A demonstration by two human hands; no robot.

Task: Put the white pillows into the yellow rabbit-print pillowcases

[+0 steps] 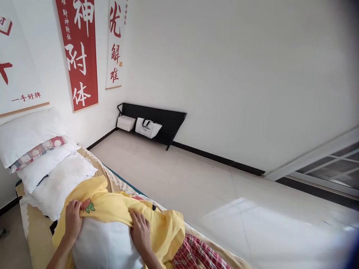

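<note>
A yellow cloth with a printed carrot is bunched over a white pillow on the bed. Whether it is a pillowcase or a garment, I cannot tell. My left hand grips the cloth's edge beside the carrot print, fingers curled over the fabric. To the right, my right hand is closed on the same edge, where yellow fabric meets white pillow. The pillow's lower part shows between my forearms, while its upper part is hidden under the cloth. Red plaid fabric lies at the cloth's right end.
Several white pillows are piled at the bed's head, on a beige bedspread. Against the wall stands a black folded frame, with a white box and a white bag at it. Hanging scrolls cover the left wall.
</note>
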